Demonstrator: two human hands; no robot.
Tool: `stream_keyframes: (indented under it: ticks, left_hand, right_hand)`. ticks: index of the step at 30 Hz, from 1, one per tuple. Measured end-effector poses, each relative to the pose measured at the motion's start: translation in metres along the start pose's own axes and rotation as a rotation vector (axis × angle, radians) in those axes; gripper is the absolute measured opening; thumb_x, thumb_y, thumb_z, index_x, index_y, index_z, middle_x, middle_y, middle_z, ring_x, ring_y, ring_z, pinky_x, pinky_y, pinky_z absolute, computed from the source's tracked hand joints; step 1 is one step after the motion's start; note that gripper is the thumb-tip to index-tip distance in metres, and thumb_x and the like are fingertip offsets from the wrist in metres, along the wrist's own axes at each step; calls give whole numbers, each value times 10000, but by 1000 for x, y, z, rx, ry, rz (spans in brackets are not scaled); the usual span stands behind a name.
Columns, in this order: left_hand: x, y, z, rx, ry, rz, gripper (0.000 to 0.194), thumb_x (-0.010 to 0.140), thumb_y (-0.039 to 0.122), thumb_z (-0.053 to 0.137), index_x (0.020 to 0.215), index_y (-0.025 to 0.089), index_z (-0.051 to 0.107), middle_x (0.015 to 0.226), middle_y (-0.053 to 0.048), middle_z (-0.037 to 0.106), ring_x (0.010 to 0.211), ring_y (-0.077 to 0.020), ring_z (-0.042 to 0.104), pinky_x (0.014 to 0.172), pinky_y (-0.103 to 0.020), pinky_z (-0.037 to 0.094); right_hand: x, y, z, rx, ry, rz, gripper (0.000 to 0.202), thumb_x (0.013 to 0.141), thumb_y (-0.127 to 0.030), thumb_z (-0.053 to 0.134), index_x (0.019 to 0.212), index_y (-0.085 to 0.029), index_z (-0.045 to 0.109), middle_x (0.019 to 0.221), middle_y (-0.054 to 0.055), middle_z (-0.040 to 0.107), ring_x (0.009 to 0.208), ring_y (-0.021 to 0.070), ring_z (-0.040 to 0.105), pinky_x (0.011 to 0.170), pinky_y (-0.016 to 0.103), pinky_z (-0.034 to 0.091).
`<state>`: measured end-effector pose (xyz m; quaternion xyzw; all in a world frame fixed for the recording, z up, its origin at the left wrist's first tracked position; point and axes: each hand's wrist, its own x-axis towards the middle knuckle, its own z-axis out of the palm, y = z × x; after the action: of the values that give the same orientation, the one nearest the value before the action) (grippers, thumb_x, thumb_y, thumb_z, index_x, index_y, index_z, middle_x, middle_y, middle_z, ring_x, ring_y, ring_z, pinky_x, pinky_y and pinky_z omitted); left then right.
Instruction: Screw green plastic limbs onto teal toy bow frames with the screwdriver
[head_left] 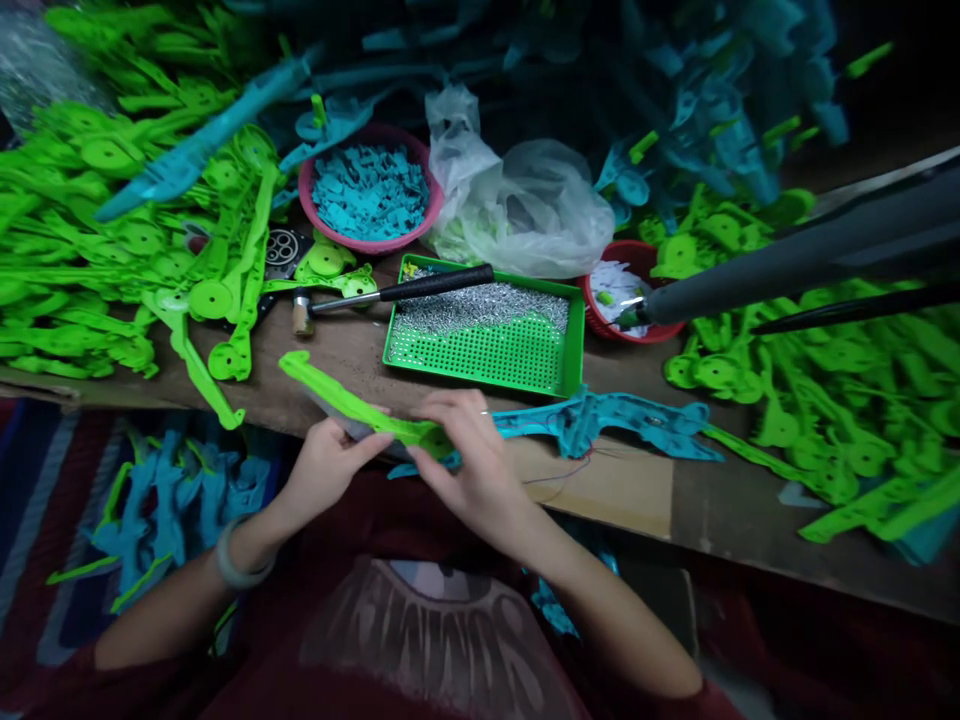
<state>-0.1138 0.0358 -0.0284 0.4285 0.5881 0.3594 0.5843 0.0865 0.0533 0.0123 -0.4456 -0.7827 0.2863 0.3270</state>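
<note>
A long lime-green plastic limb piece [343, 402] lies slantwise between my hands at the bench's near edge. My left hand [328, 462] is closed around its middle, thumb on top. My right hand [474, 462] grips the rounded right end, and its fingers hide part of that end. Just beyond my right hand, a blue plastic bow-shaped body [592, 418] rests on the bench, thin wires beside it. A bit of blue shows beneath my right hand; whether it belongs to that body I cannot tell.
A green perforated tray [480, 365] holds small metal screws, with a hammer [397, 290] across its corner. Behind stand a pink basin [367, 243] of blue bits, a plastic bag [525, 215] and a red bowl [651, 335]. Green parts [97, 240] heap at both sides; a dark shaft [810, 240] juts in from the right.
</note>
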Motion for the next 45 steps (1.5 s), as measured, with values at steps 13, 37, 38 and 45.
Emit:
stream_keyframes:
  ticks: [13,37,38,45]
  left_hand:
    - [0,33,-23,840,153,160,284,927,445,561,851,172,589,641,-24,645,586,-205,656,553,-287,465]
    - [-9,-3,38,1147,-190,1250,272,937,112,470,1149,93,641,1295,-149,625,1217,-276,562,991,-411,493]
    - [-9,-3,36,1155,-158,1246,291,937,99,447,1156,88,639,1291,-160,624,1217,-282,563,987,-414,496]
    - [-9,-13,22,1141,27,1206,369,954,65,360,1207,55,629,1230,-167,666,1175,-277,602,975,-419,506]
  right_hand:
    - [183,45,-9,-960,-388,-655,176,961,-115,444,998,-120,616,917,113,667,908,246,522,716,349,304]
    - [151,116,-6,-646,-446,-695,555,932,-594,446,1213,-122,519,1201,175,584,1062,275,530,959,503,440]
    - [154,116,-7,-655,-422,-656,506,947,-554,447,1203,-125,527,1206,176,587,1060,272,534,966,511,437]
    - [79,109,-51,-479,85,-697,136,866,-345,650,986,-299,604,841,13,638,736,191,556,707,389,496]
